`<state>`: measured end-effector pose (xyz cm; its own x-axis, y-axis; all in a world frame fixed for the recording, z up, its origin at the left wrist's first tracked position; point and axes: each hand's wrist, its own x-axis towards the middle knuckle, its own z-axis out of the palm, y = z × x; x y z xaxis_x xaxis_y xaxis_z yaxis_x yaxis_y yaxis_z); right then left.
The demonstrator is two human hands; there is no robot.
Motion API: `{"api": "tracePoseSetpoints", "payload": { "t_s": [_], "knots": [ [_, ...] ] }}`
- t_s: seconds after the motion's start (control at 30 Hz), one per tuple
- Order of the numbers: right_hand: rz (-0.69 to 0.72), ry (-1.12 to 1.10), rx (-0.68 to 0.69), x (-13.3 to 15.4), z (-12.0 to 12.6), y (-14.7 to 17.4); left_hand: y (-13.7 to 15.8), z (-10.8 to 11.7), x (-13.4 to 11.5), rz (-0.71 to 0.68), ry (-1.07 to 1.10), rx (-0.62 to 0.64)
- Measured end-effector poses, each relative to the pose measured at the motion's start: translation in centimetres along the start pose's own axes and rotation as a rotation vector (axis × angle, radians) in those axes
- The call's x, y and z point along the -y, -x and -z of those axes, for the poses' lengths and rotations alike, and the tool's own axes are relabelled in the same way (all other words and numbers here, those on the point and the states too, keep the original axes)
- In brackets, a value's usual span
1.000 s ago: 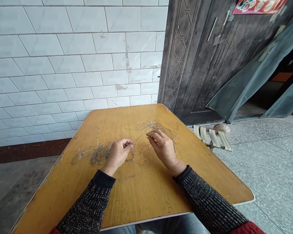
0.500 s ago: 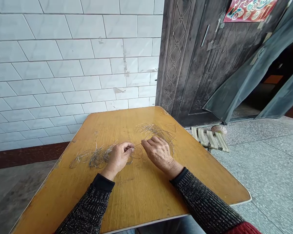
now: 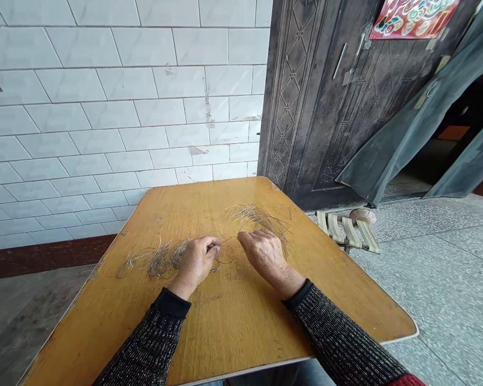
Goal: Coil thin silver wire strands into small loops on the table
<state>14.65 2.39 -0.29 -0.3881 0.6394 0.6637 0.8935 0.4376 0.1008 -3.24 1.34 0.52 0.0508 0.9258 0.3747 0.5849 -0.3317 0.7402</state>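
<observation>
Between my two hands runs a thin wire [image 3: 227,239], its short span showing above the table. My left hand [image 3: 199,260] pinches one part of it between thumb and fingertips. The fingers of my right hand [image 3: 263,252] are closed on the other part, knuckles up. Beside and behind my left hand lies a tangle of looped wires [image 3: 161,260]. A loose fan of straighter wires [image 3: 255,214] rests just beyond my right hand, which partly hides it. A thin loop hangs or lies just right of my left fingertips.
The wires lie on a yellow wooden table [image 3: 225,321] with a pale edge. A white tiled wall [image 3: 145,107] stands behind it. To the right are a dark carved door [image 3: 322,107], a grey-blue curtain [image 3: 402,134] and a low strap stool [image 3: 348,231].
My right hand has moved slightly to the right, so the gap between my hands is a little wider. Both hands keep their pinch. The view has shifted slightly.
</observation>
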Motion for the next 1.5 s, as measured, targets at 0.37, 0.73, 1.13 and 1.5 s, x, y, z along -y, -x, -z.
{"api": "tracePoseSetpoints", "payload": {
  "t_s": [0.37,0.73,1.13,1.5],
  "knots": [
    [-0.064,-0.256,-0.155,-0.1,0.7,-0.2,0.1,0.2,-0.6,0.039,-0.118,0.028],
    [0.117,-0.242,-0.087,0.3,0.4,-0.4,0.4,-0.4,-0.3,-0.117,-0.135,0.140],
    [-0.162,-0.242,-0.085,-1.6,-0.6,-0.2,-0.8,2.7,0.7,0.177,-0.117,0.070],
    [-0.154,-0.214,0.023,-1.6,-0.9,-0.1,-0.4,1.3,1.3,0.215,-0.297,0.243]
  ]
}}
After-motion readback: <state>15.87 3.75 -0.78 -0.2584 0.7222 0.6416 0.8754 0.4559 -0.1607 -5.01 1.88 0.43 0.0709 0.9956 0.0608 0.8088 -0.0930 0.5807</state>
